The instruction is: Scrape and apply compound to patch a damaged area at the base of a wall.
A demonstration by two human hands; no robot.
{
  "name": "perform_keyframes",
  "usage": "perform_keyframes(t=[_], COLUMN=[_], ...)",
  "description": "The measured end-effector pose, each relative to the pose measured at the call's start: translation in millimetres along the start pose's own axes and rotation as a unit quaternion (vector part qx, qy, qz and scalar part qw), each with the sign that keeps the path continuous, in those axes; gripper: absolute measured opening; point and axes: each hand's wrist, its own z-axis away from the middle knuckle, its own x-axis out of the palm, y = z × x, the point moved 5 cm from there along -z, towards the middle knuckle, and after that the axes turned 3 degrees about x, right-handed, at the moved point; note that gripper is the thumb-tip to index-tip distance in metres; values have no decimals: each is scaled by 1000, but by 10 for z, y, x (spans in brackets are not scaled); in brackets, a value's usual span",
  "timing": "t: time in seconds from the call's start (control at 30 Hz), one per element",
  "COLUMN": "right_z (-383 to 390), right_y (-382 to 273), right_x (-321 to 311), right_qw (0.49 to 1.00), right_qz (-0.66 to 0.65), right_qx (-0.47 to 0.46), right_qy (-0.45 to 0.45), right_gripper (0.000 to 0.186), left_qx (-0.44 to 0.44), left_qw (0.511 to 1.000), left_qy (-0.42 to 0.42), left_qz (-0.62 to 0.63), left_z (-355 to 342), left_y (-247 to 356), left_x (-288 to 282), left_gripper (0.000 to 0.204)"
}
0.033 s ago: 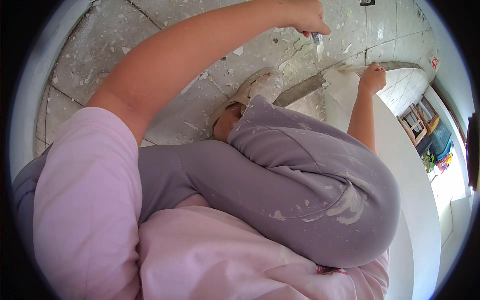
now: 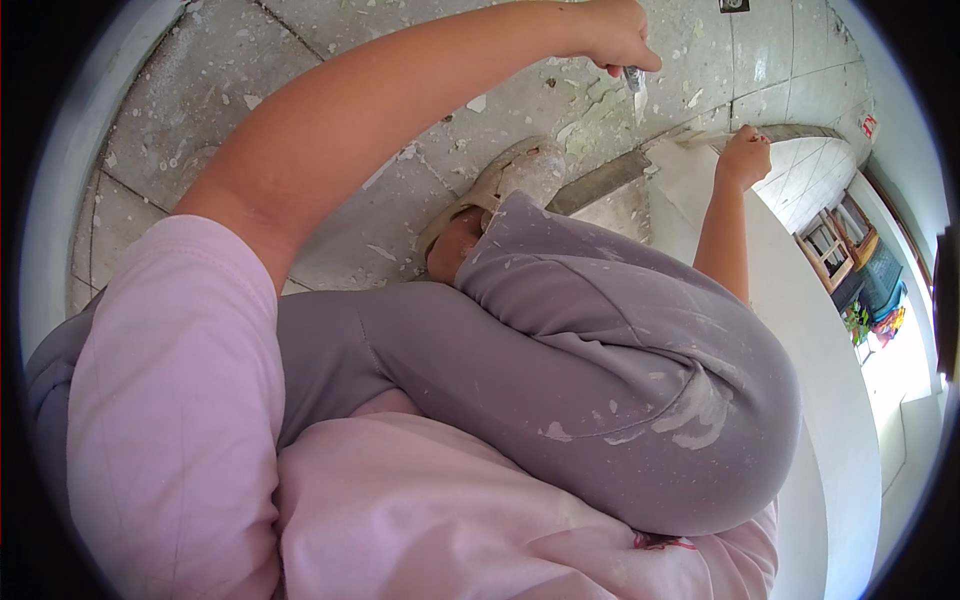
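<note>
Stretched out from the left, my left arm ends in my left hand [image 2: 618,38] near the top of the view. Its fingers are closed on a small silvery tool [image 2: 633,78] pointing down toward the tiled floor; its exact kind is too small to tell. My right hand [image 2: 748,157] is a fist beyond my knee, beside the end of a low white wall [image 2: 690,185]. A thin pale strip lies just left of that fist, but I cannot tell whether the hand grips it.
Flakes and white splashes cover the grey floor tiles [image 2: 370,90]. My bent knee [image 2: 720,420] in stained grey trousers fills the middle, with a dirty clog [image 2: 520,175] below my shin. At the far right are a wooden chair-like frame [image 2: 828,250] and a teal cloth-like thing [image 2: 880,278].
</note>
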Motion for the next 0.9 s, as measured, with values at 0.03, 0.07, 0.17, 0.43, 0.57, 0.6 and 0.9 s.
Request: perform_keyframes(t=[0.03,0.07,0.17,0.43,0.57,0.6,0.9], right_z=[31,32,2,-540,-624,-654,-710], right_y=[6,11,28,472,328,236,-205], right_x=[-18,-38,-120,-500,-715,-737,-299], right_qw=[1000,1000,1000,963,910,907,865], right_qz=[5,0,-2,-140,-222,-188,75], right_qx=[5,5,-9,102,109,77,-187], right_qy=[13,14,18,-204,-332,-370,-460], right_gripper=[41,41,40,36,23,22,20], left_qx=[0,-4,-64,-3,-32,-23,-19], left_qw=[1000,1000,988,999,999,999,997], left_qy=[1,-6,35,-18,-17,-14,-48], left_qz=[-5,-17,-134,-32,-38,-45,-58], left_z=[-12,-23,59,-17,15,-8,-97], left_y=[29,49,344,137,103,64,87], left_x=[1,6,52,-127,-79,-63,187], left_gripper=[32,32,32,32,32,32,36])
